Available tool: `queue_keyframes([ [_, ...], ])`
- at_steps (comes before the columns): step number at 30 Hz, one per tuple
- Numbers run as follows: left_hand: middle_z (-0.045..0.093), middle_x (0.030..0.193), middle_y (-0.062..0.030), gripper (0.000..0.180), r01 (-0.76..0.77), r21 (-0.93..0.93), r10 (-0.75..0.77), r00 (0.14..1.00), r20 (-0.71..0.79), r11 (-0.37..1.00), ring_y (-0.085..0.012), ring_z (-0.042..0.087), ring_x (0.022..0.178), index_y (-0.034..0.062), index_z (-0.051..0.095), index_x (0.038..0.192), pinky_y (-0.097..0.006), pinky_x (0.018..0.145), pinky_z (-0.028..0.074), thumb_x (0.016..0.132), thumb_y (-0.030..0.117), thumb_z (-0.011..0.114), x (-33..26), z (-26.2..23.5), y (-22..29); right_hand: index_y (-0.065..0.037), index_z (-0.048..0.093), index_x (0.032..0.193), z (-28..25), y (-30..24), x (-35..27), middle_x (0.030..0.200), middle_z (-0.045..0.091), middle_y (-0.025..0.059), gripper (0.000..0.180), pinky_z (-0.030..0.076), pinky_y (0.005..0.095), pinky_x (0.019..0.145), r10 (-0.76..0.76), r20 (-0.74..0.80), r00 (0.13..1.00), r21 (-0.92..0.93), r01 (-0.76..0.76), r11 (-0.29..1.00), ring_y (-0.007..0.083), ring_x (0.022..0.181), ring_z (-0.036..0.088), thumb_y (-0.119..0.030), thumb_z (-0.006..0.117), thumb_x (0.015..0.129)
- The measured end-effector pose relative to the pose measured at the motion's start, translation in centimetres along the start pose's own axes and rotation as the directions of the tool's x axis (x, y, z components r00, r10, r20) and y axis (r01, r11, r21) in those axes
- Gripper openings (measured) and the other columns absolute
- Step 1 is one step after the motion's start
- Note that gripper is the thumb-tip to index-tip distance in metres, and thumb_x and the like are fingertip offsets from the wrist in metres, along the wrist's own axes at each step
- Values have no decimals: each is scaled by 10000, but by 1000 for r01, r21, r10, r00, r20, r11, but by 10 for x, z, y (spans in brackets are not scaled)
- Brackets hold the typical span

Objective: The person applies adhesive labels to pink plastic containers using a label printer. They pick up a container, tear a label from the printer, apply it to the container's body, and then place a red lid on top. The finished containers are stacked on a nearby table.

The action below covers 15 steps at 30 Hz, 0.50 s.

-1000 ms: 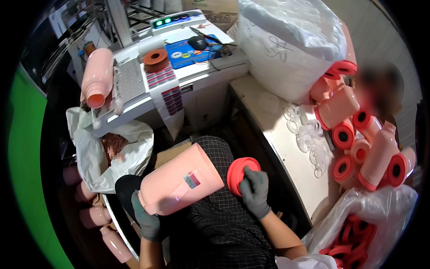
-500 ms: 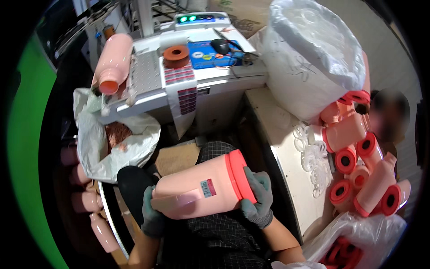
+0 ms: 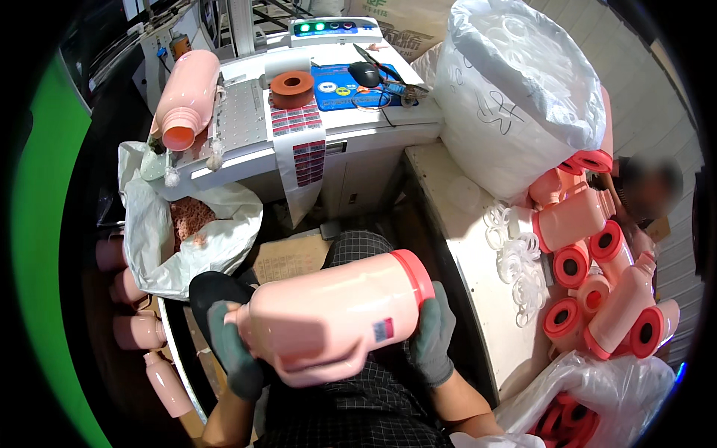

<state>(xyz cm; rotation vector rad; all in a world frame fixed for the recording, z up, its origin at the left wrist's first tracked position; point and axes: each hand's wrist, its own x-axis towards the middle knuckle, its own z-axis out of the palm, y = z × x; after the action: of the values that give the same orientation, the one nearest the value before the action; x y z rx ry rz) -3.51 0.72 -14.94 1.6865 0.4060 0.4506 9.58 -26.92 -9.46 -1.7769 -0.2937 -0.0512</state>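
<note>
**A pink jug (image 3: 328, 306) lies sideways above your lap (image 3: 340, 407)**

Your left hand (image 3: 237, 351) has its fingers curled round the jug's thin end. Your right hand (image 3: 435, 336) hugs the red ring (image 3: 413, 275) at the wide end, fingers pressed against it. The handle (image 3: 328, 371) and a small label (image 3: 383, 329) face you. By the near end of the white bench (image 3: 493, 321), a clear bag (image 3: 620, 388) holds loose red rings (image 3: 549, 424). White rings (image 3: 523, 276) lie near the middle of the bench, and more pink jugs (image 3: 571, 220) crowd its right edge. A big white sack (image 3: 508, 97) stands at its far end. On the white table (image 3: 407, 133) past your knees, a brown roll (image 3: 292, 89) sits near the front edge, another jug (image 3: 187, 97) lies by the left edge, and a black mouse (image 3: 365, 74) rests toward the right edge
</note>
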Motion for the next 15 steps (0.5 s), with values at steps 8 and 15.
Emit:
queue_keyframes([
  [8,602,1112,-78,257,-160,120,162,987,-1,980,-182,590,1015,3,615,1173,-326,854,495,1065,201,492,7,-1,42,51,617,1376,-28,0,5,1216,714,147,589,539,373,940,271,184,945,270,-314,910,214,1048,680,-376,267,1172],
  [15,625,1142,-113,359,-312,308,353,931,-88,899,-216,615,1032,-26,598,1243,-355,880,493,1005,242,572,-4,28,71,34,684,1220,-40,-13,17,1086,756,154,493,548,366,896,326,202,924,285,-374,883,234,983,700,-348,380,1153],
])
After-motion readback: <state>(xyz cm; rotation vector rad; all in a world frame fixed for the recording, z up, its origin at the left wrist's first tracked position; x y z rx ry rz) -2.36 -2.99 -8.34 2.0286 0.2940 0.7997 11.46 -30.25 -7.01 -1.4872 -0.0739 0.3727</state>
